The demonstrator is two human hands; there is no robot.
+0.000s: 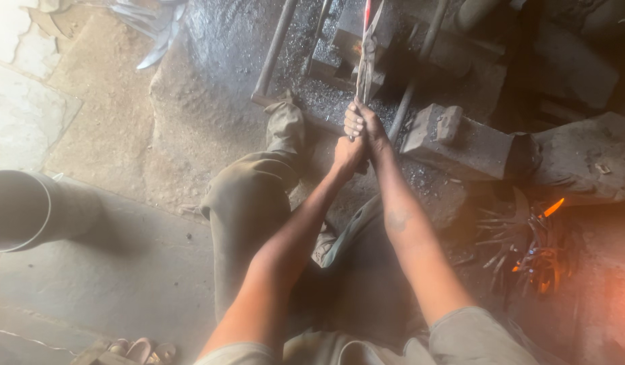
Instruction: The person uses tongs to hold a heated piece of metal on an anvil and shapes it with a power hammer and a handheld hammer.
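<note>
A: What are the hands doing?

B: Both are closed around the lower end of a long metal tool [366, 64]. The right hand [364, 125] wraps it higher up, knuckles toward the camera; the left hand [347, 154] clamps just below, touching the right.

A: And where does the tool go from there?

B: It runs up and away from the hands, slightly tilted, its far end over a dark block [349, 40] where a small orange glow shows. I cannot tell exactly how its tip meets the block.

A: What crowds the hands?

B: Two iron rods: one [275, 47] to the left, slanting down toward the bent knee [285, 125], and another [417, 67] just right of the hands. Further right a heavy stone block [474, 145] lies with its near edge close to the right forearm.

A: Any free space?

B: To the left, the dusty floor [109, 115] is bare out to a grey cylinder [28, 209] at the frame's edge. To the right, a heap of thin metal pieces [529, 250] glows among embers, well apart from the hands.
</note>
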